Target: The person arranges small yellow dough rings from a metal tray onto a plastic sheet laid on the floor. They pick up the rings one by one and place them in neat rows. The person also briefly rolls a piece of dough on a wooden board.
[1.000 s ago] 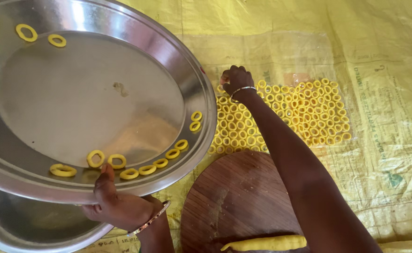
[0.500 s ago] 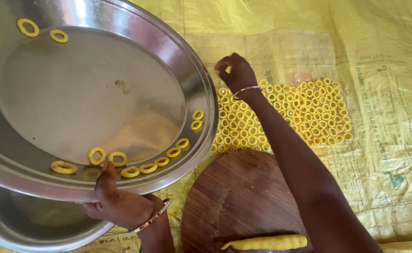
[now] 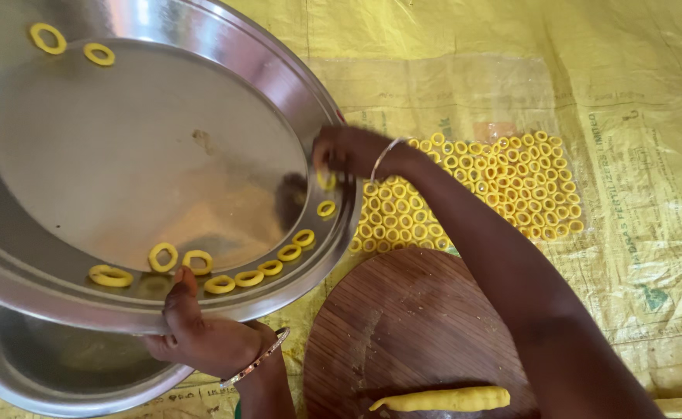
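Gripping the near rim of the big steel tray (image 3: pixel 154 140), my left hand (image 3: pixel 201 337) has its thumb hooked over the edge and the fingers underneath, where I cannot see them. A thin bangle (image 3: pixel 257 361) sits on that wrist. Below the tray lies a second steel basin (image 3: pixel 53 372), mostly covered by it and cut off at the lower edge. Just right of my left wrist is a round wooden board (image 3: pixel 411 326) with 1 yellow dough roll (image 3: pixel 442 399) on its near part; my right forearm crosses over the board's right side.

Along the tray's low edge a curved row of yellow dough rings (image 3: pixel 236 271) has gathered, and 2 more rings (image 3: pixel 69 45) rest at the far left. The tray is tilted toward me and blocks most of the yellow sheet (image 3: pixel 628 116) on that side.

My right hand (image 3: pixel 348 151) reaches across to the tray's right rim, fingers pinched together on 1 ring (image 3: pixel 325 180), though the ring is partly hidden by my fingertips. Beyond my wrist, many laid-out rings (image 3: pixel 496 186) lie in close rows on the sheet, some covered by my arm.
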